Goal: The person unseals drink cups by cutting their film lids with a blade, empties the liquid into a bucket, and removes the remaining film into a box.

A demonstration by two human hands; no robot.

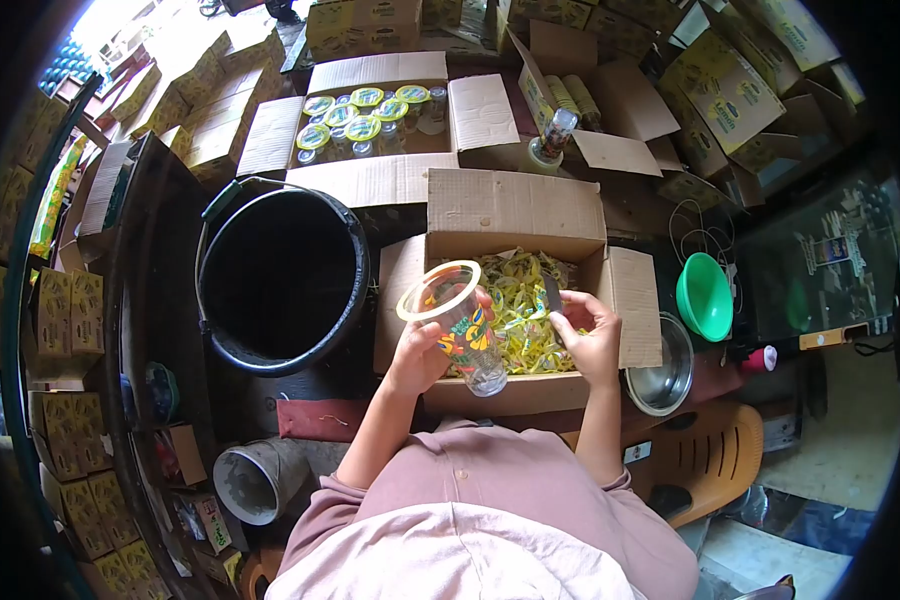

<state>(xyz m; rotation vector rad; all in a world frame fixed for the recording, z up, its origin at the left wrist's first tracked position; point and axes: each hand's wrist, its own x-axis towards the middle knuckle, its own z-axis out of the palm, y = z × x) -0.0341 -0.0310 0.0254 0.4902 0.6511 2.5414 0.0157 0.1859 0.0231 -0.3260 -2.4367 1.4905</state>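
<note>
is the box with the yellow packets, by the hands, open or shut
Open: the cardboard box has flaps spread outward at the back and both sides, leaving the yellow packets inside visible.

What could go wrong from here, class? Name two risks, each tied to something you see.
First, the clear container is tilted in the left hand at the near side of the open carton; if the grip loosened, it might drop. Second, the right hand pinches a slim dark strip close to the yellow packets, so the strip could slip and get lost among them.
</note>
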